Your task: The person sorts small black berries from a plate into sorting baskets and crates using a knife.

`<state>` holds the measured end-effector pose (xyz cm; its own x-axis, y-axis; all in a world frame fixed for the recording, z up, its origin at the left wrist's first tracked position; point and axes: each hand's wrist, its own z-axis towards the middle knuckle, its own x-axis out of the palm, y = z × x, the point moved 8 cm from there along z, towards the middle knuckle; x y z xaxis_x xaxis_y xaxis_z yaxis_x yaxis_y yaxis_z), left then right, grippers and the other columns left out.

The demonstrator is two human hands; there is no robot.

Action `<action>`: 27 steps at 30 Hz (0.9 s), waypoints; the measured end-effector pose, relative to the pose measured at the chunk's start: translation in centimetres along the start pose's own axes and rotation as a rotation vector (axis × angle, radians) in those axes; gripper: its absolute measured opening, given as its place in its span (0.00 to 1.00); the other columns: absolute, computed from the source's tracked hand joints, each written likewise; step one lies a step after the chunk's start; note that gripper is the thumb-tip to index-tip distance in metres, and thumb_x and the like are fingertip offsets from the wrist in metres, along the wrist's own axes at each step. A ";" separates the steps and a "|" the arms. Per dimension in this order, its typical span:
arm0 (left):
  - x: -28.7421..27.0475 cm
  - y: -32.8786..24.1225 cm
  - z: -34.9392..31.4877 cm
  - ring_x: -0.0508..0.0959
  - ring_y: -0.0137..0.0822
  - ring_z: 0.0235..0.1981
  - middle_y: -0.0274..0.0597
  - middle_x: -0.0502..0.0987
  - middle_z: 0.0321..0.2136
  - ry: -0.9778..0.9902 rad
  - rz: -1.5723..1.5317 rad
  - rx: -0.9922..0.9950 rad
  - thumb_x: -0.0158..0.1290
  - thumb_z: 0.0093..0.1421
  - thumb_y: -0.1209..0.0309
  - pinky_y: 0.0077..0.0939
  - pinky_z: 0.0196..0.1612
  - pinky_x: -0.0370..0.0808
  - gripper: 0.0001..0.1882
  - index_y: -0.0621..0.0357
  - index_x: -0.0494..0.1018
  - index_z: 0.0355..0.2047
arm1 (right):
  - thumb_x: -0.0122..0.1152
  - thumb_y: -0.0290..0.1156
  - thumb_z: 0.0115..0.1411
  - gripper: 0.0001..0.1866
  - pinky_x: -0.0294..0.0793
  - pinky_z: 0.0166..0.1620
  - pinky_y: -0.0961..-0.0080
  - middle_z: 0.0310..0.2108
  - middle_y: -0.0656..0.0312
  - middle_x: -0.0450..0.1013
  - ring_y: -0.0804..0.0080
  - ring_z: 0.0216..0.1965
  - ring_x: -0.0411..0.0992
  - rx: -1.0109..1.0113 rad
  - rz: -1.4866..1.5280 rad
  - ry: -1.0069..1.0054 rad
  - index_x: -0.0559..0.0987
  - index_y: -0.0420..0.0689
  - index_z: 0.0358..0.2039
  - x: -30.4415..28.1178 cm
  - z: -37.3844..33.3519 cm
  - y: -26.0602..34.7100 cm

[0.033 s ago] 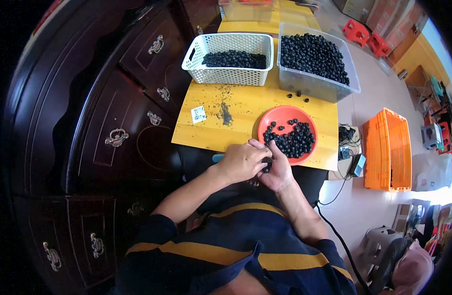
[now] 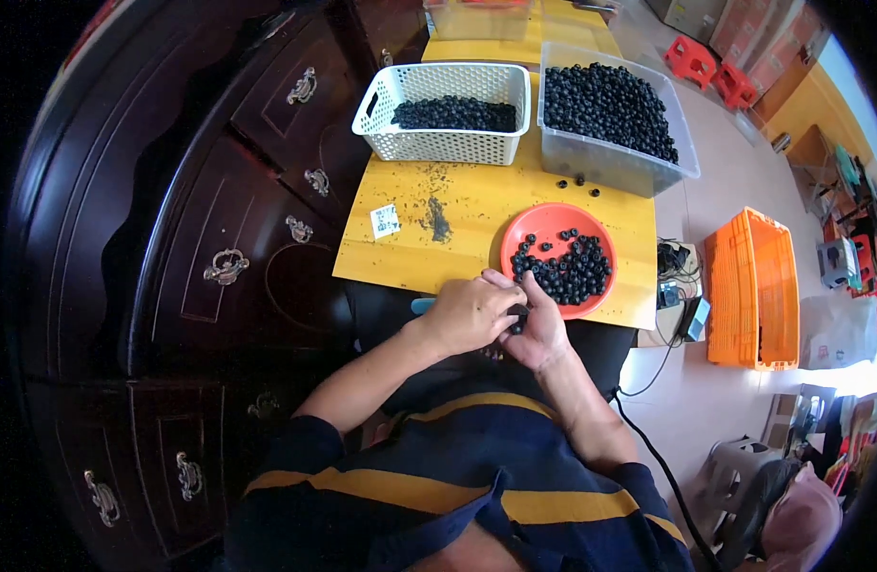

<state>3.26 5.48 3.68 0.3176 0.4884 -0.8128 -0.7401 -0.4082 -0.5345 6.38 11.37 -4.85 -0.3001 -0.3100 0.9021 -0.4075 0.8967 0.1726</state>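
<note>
My left hand (image 2: 462, 315) and my right hand (image 2: 538, 329) meet just in front of the red plate (image 2: 508, 250). The right hand is curled palm up, with small round black pieces (image 2: 517, 326) in its fingers. Over them bend the left fingers, closed; their tips are partly hidden, so what exactly they pinch does not show. Many like black pieces (image 2: 577, 272), some with a visible hole, lie on the plate, mostly toward its right and near side.
Behind the plate stand a white perforated basket (image 2: 448, 148) and a clear plastic bin (image 2: 610, 172), both holding black pieces. Several loose pieces, dark crumbs (image 2: 438, 224) and a white printed label (image 2: 385, 221) lie on the yellow table (image 2: 400, 262). Dark drawers rise at left; an orange crate (image 2: 753, 286) stands right.
</note>
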 end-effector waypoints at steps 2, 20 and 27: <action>0.0 0.2 0.0 0.82 0.49 0.31 0.46 0.81 0.27 0.005 0.025 -0.008 0.62 0.55 0.65 0.43 0.33 0.78 0.13 0.49 0.78 0.41 | 0.37 0.56 0.73 0.33 0.67 0.64 0.58 0.58 0.53 0.71 0.58 0.60 0.69 0.020 0.015 -0.005 0.74 0.38 0.58 -0.2 0.3 -0.3; -4.2 1.6 0.0 0.76 0.33 0.19 0.38 0.73 0.16 -0.119 -0.198 -0.151 0.65 0.56 0.69 0.30 0.25 0.72 0.10 0.56 0.79 0.37 | 0.55 0.43 0.70 0.11 0.51 0.17 0.90 0.27 0.72 0.66 0.87 0.20 0.59 -0.056 -0.361 0.046 0.74 0.48 0.41 0.0 -0.8 0.9; -3.4 2.4 -0.8 0.70 0.17 0.18 0.31 0.76 0.18 -0.190 -0.632 -0.181 0.63 0.57 0.76 0.17 0.23 0.66 0.11 0.58 0.80 0.41 | 0.60 0.42 0.68 0.11 0.53 0.18 0.91 0.27 0.71 0.65 0.86 0.19 0.58 -0.022 -0.252 0.136 0.74 0.50 0.42 1.2 -1.2 0.7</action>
<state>0.92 2.20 4.93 0.5342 0.7956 -0.2859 -0.3307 -0.1146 -0.9368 6.81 12.03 -3.15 -0.0727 -0.4804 0.8740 -0.4353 0.8038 0.4056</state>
